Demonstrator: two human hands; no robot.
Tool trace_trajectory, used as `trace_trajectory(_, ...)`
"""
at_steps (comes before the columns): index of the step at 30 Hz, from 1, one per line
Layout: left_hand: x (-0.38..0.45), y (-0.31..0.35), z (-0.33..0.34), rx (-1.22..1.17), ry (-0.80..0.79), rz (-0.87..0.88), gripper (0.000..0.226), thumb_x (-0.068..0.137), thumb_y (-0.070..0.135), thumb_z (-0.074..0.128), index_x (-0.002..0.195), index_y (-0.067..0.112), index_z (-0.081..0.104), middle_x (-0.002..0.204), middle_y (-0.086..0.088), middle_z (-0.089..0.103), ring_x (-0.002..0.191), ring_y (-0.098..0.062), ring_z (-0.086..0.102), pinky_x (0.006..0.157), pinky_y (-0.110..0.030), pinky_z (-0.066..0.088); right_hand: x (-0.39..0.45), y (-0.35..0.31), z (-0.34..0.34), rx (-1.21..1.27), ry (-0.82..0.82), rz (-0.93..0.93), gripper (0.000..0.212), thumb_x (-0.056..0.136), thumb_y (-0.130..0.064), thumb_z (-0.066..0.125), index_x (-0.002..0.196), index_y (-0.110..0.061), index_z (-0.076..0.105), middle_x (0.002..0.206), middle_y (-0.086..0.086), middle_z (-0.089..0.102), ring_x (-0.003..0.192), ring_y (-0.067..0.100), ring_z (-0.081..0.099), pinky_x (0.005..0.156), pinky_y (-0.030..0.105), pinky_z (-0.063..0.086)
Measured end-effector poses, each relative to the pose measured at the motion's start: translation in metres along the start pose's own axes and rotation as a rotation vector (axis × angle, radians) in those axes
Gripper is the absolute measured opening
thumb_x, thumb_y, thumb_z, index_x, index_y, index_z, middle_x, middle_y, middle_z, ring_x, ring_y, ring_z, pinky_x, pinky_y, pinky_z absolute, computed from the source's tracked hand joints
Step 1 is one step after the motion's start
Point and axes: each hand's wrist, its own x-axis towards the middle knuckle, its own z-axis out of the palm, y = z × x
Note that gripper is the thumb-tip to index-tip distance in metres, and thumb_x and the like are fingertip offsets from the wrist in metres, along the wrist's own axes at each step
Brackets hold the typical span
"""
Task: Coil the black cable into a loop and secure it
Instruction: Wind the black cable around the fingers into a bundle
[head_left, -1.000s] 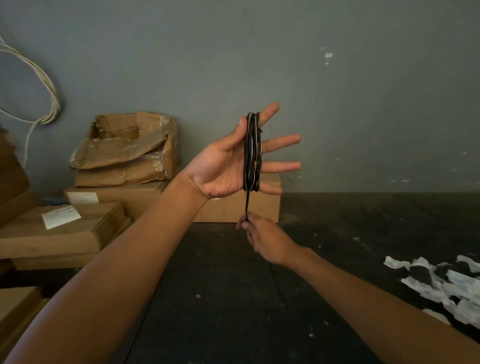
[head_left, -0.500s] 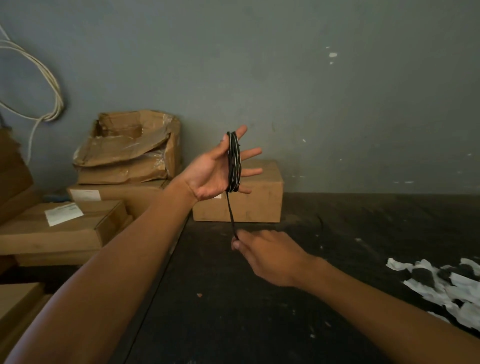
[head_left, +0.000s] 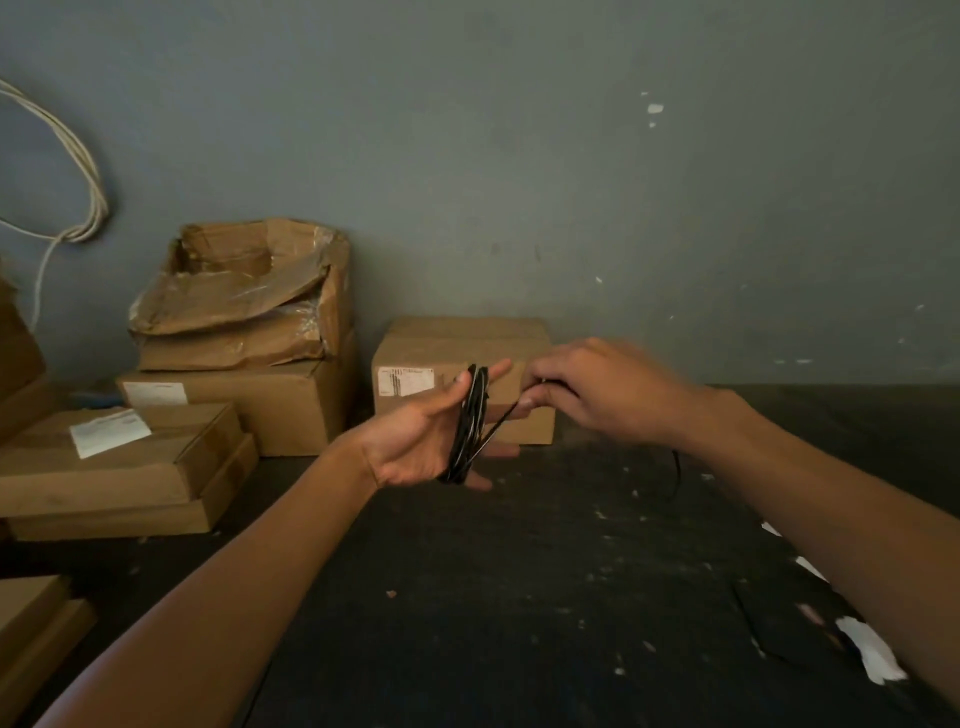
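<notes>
The black cable (head_left: 469, 422) is wound in several turns around the spread fingers of my left hand (head_left: 422, 440), palm up, in the middle of the view. A free strand runs from the coil's lower part up and right to my right hand (head_left: 597, 392), which pinches it between thumb and fingers. More of the strand hangs down past my right wrist, curving near the dark surface. The cable's far end is hidden behind my right forearm.
A small cardboard box (head_left: 462, 358) stands right behind my hands. Stacked boxes (head_left: 239, 332) and flat cartons (head_left: 119, 467) fill the left side. A white cord (head_left: 83, 171) hangs on the grey wall. White paper scraps (head_left: 872, 649) lie on the dark floor at right.
My left hand with the coil has come lower and tilted. My right hand rose from below the coil to its right side, pulling the free strand up and across.
</notes>
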Motion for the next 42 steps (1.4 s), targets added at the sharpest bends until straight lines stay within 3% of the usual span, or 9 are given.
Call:
trace_trajectory(5, -0.002, -0.004, 0.015, -0.006, -0.041, -0.077, 0.062, 0.089, 0.050, 0.054, 0.147, 0.037, 0.037, 0.150, -0.007, 0.047, 0.133, -0.040, 0.047, 0.107, -0.074, 0.023, 0.010, 0.002, -0.010, 0.004, 0.012, -0.068, 0.012, 0.091, -0.032, 0.061, 0.096, -0.029, 0.071, 0.084, -0.021, 0.054, 0.081, 0.005, 0.054, 0.067, 0.033, 0.047)
trace_trajectory(11, -0.014, -0.007, 0.018, 0.160, -0.125, -0.171, 0.051, 0.092, 0.056, 0.046, 0.142, 0.052, 0.039, 0.153, 0.002, 0.044, 0.138, -0.035, 0.041, 0.108, -0.073, 0.023, 0.012, 0.011, -0.028, -0.023, 0.048, -0.074, 0.013, 0.092, -0.028, 0.060, 0.097, -0.023, 0.071, 0.084, -0.015, 0.052, 0.080, 0.006, 0.049, 0.065, 0.029, 0.035)
trace_trajectory(16, -0.023, -0.009, 0.023, 0.171, -0.256, -0.213, 0.055, 0.094, 0.054, 0.047, 0.147, 0.047, 0.034, 0.155, -0.002, 0.040, 0.140, -0.035, 0.038, 0.109, -0.074, 0.021, 0.007, 0.021, -0.039, -0.028, 0.118, -0.046, 0.017, 0.094, -0.024, 0.059, 0.103, -0.019, 0.072, 0.090, -0.007, 0.060, 0.087, 0.018, 0.059, 0.073, 0.038, 0.048)
trace_trajectory(26, -0.023, 0.023, 0.062, 0.024, -0.568, -0.058, 0.064, 0.098, 0.041, 0.040, 0.156, 0.033, 0.014, 0.162, -0.021, 0.012, 0.145, -0.050, 0.013, 0.109, -0.075, 0.010, -0.010, 0.039, 0.011, 0.285, 0.337, 0.075, 0.016, 0.096, -0.011, 0.054, 0.104, -0.006, 0.067, 0.092, 0.000, 0.069, 0.082, 0.011, 0.064, 0.072, 0.043, 0.052)
trace_trajectory(29, -0.017, 0.031, 0.071, -0.038, -0.611, 0.027, 0.061, 0.098, 0.042, 0.042, 0.154, 0.036, 0.019, 0.161, -0.019, 0.015, 0.144, -0.053, 0.009, 0.107, -0.072, 0.016, -0.016, 0.034, 0.039, 0.392, 0.304, 0.070, 0.023, 0.095, -0.007, 0.053, 0.114, -0.006, 0.064, 0.107, 0.011, 0.070, 0.097, 0.026, 0.067, 0.083, 0.052, 0.053)
trace_trajectory(31, -0.012, 0.036, 0.076, -0.093, -0.602, 0.092, 0.056, 0.098, 0.044, 0.036, 0.152, 0.038, 0.024, 0.161, -0.017, 0.019, 0.142, -0.052, 0.011, 0.104, -0.072, 0.018, -0.019, 0.022, 0.055, 0.451, 0.260, 0.051, 0.039, 0.089, -0.001, 0.060, 0.123, -0.021, 0.065, 0.120, 0.013, 0.066, 0.112, 0.029, 0.060, 0.097, 0.050, 0.047)
trace_trajectory(34, -0.006, 0.041, 0.078, -0.155, -0.547, 0.185, 0.055, 0.097, 0.046, 0.028, 0.151, 0.040, 0.026, 0.160, -0.016, 0.017, 0.140, -0.052, 0.014, 0.101, -0.073, 0.019, -0.018, 0.003, 0.078, 0.507, 0.355, -0.007, 0.038, 0.086, -0.006, 0.064, 0.118, -0.026, 0.067, 0.123, 0.009, 0.064, 0.120, 0.021, 0.054, 0.108, 0.024, 0.037)
trace_trajectory(39, 0.000, 0.049, 0.066, -0.234, -0.364, 0.308, 0.051, 0.099, 0.048, 0.024, 0.150, 0.042, 0.024, 0.160, -0.014, 0.020, 0.140, -0.052, 0.020, 0.101, -0.074, 0.023, -0.018, -0.025, 0.106, 0.566, 0.376, 0.148, 0.024, 0.100, -0.025, 0.044, 0.099, -0.047, 0.054, 0.078, -0.016, 0.058, 0.071, 0.006, 0.059, 0.059, 0.021, 0.048)
trace_trajectory(42, 0.004, 0.048, 0.054, -0.270, -0.209, 0.361, 0.050, 0.101, 0.051, 0.020, 0.149, 0.043, 0.027, 0.160, -0.013, 0.026, 0.140, -0.052, 0.027, 0.100, -0.076, 0.027, -0.018, -0.037, 0.112, 0.511, 0.383, 0.172, 0.018, 0.100, -0.027, 0.046, 0.112, -0.030, 0.059, 0.085, -0.020, 0.060, 0.075, 0.000, 0.058, 0.063, 0.012, 0.043)
